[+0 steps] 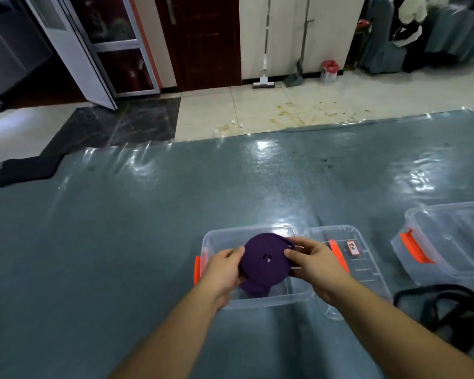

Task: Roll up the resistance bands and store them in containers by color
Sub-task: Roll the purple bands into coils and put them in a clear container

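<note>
A purple resistance band [266, 259] is wound into a flat round coil. I hold it over an open clear plastic box with orange latches [257, 302]. My left hand [222, 272] grips the coil's left edge. My right hand [309, 262] pinches its right edge, thumb on top. Another purple roll [253, 288] lies inside the box beneath the coil, partly hidden. Loose black bands [449, 310] lie in a tangle on the floor to the right.
The box's clear lid [364, 272] with a small label lies just to its right. A second clear box with an orange latch [449, 242] stands further right. The floor is a glossy blue-grey mat; tiles, a door and mops are far behind.
</note>
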`<state>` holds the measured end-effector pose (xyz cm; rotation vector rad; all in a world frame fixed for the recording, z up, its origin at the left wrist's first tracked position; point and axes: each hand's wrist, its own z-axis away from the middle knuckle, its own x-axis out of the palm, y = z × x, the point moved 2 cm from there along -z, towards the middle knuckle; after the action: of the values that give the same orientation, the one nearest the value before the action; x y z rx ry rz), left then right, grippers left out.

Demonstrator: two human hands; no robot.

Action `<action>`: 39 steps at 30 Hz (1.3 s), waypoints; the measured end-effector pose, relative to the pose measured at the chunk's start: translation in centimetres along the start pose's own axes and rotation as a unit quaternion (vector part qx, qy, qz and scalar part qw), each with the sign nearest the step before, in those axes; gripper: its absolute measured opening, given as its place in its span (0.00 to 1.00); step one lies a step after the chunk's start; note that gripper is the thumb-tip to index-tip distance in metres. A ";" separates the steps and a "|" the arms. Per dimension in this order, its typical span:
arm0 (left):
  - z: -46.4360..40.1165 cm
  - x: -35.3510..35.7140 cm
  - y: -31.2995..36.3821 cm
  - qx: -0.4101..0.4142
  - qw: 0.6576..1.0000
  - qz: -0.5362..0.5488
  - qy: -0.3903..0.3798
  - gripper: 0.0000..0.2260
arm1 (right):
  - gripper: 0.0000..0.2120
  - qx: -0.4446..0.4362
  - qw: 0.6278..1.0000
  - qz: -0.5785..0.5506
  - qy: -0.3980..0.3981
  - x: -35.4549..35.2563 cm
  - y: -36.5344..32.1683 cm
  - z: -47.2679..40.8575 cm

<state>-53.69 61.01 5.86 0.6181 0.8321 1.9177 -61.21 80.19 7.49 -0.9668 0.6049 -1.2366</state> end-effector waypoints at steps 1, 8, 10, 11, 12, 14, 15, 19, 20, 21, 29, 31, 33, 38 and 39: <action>-0.9 -0.1 -0.4 -0.003 1.000 -0.024 0.001 0.14 | 0.12 0.007 1.000 0.007 0.008 0.3 0.3 -0.6; -6.1 -1.3 -2.4 -0.016 0.988 -0.150 0.041 0.07 | 0.09 0.053 0.990 0.118 0.046 2.2 3.2 -5.5; -7.5 -1.5 -3.2 -0.031 0.983 -0.178 0.042 0.07 | 0.10 0.055 0.980 0.184 0.048 2.6 4.1 -7.0; -8.1 -1.6 -3.7 -0.042 0.981 -0.182 0.044 0.07 | 0.11 0.056 0.974 0.212 0.052 2.8 4.6 -7.7; -8.7 -1.6 -4.2 -0.054 0.980 -0.185 0.048 0.08 | 0.11 0.059 0.969 0.234 0.058 2.9 5.1 -8.3; -9.7 -1.5 -4.9 -0.068 0.976 -0.201 0.054 0.09 | 0.11 0.065 0.958 0.272 0.072 2.9 6.0 -9.5; -10.3 -1.4 -5.2 -0.072 0.972 -0.217 0.058 0.07 | 0.11 0.068 0.951 0.290 0.079 2.9 6.5 -10.2; -11.1 -1.0 -5.6 -0.080 0.951 -0.287 0.081 0.04 | 0.12 0.082 0.936 0.330 0.087 3.1 7.8 -12.0; -11.2 -1.0 -5.8 -0.083 0.946 -0.300 0.087 0.05 | 0.11 0.084 0.930 0.346 0.087 3.2 8.1 -12.3; -11.4 -1.0 -5.9 -0.086 0.943 -0.309 0.093 0.08 | 0.11 0.085 0.924 0.363 0.087 3.4 8.4 -12.7; -13.3 -1.3 -6.2 -0.088 0.931 -0.331 0.128 0.16 | 0.12 0.076 0.920 0.373 0.091 3.6 9.4 -14.2; -13.6 -1.3 -6.5 -0.086 0.932 -0.326 0.130 0.15 | 0.13 0.069 0.918 0.380 0.087 3.6 9.5 -14.4; -13.7 -1.3 -6.9 -0.081 0.934 -0.320 0.136 0.14 | 0.14 0.069 0.918 0.381 0.082 3.4 9.6 -14.7; -14.1 -1.2 -7.0 -0.086 0.927 -0.340 0.134 0.17 | 0.14 0.073 0.911 0.389 0.115 3.2 9.7 -14.7; -14.2 -1.2 -7.0 -0.091 0.925 -0.345 0.132 0.17 | 0.13 0.074 0.908 0.395 0.119 3.3 9.6 -14.7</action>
<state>-59.31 58.16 -8.65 -0.0659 0.8775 1.4080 -67.72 73.28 -7.68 -0.3592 0.9605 -0.6485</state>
